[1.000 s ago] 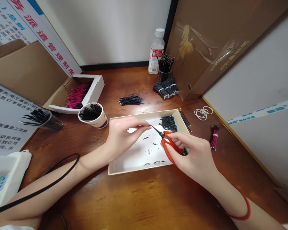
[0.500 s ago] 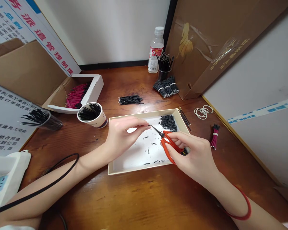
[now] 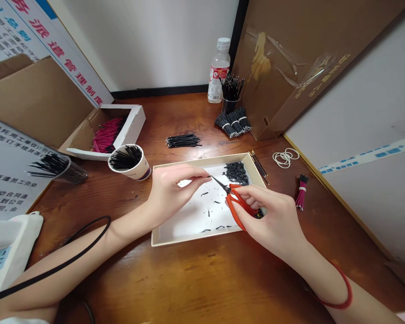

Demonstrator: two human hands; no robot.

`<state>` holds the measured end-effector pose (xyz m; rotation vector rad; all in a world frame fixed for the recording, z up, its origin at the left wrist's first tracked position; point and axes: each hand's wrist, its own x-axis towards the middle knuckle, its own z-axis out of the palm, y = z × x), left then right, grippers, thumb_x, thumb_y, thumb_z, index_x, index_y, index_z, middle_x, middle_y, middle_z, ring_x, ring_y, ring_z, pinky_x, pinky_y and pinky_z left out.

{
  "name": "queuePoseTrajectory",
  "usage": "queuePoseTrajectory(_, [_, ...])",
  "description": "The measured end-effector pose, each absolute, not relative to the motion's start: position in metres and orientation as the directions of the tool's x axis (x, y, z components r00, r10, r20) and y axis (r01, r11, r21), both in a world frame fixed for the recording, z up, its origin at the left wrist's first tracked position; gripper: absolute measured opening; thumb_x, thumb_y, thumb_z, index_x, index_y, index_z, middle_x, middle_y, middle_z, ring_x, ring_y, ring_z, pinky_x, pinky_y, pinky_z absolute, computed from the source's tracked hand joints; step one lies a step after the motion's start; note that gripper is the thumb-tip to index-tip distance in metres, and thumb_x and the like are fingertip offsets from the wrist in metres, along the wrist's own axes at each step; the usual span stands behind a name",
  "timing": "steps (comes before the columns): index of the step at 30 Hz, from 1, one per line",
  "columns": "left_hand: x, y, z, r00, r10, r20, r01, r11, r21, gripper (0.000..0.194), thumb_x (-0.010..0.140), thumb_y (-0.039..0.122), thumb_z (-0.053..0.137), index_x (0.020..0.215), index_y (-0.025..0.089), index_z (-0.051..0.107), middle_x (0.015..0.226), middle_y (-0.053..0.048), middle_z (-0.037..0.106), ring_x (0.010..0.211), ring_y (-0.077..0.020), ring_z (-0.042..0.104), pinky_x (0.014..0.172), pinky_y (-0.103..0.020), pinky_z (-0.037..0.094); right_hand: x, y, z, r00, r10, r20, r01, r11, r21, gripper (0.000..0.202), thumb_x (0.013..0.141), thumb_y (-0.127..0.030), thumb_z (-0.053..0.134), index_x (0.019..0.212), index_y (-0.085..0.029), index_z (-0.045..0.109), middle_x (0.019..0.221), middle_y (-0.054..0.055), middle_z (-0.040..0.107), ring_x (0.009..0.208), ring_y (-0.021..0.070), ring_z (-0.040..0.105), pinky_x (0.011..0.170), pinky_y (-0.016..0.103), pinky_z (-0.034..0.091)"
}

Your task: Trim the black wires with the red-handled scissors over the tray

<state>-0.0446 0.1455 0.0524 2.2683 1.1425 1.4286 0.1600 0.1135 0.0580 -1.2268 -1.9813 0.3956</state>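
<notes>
My right hand is wrapped round the orange handles of small scissors. Their dark tips point left and meet the fingertips of my left hand. Thumb and forefinger of that hand are pinched together; what lies between them is too small to make out. Both hands are over a shallow cream box with a white bottom. Inside it a heap of black pieces lies at the back right, and small black scraps are scattered in the middle.
A paper cup, a clear cup and a white box stand left. Behind are black wires, tied bundles and a bottle. Rubber bands and a pink bundle lie right.
</notes>
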Motion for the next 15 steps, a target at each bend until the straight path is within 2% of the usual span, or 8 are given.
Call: queuePoseTrajectory(15, [-0.0441,0.1456,0.0526,0.225,0.701,0.677,0.485,-0.683,0.547,0.007,0.076,0.007,0.077,0.077,0.013,0.073,0.074,-0.002,0.078,0.064,-0.0111,0.071,0.061,-0.018,0.056,0.1595,0.113,0.058,-0.253,0.87,0.423,0.63,0.48,-0.611,0.007,0.078,-0.012,0.064,0.08,-0.019,0.066,0.059,-0.003,0.064,0.049,0.0084,0.053,0.045,0.02,0.046])
